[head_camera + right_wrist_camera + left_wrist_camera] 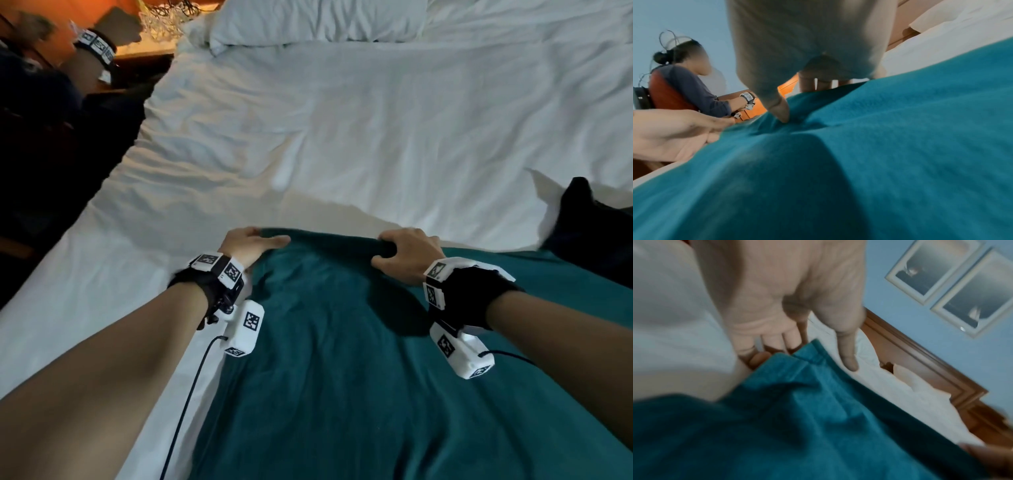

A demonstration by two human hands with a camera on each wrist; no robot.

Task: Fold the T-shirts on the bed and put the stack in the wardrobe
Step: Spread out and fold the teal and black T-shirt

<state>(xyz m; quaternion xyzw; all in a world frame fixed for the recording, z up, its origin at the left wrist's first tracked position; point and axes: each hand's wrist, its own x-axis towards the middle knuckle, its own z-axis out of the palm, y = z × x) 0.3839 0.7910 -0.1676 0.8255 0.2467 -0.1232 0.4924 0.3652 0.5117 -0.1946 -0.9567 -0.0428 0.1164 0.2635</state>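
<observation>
Gripping the teal T-shirt [359, 342] along its far hem, left hand [248, 245] and right hand [406, 251] curl fingers round it, holding it taut on the bed [308, 120], probably ready to fold.

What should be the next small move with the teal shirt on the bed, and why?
Probably carry the far edge of the teal T-shirt back toward the body to fold it over. The left hand and right hand both grip that edge, lifted off the white bed.
</observation>
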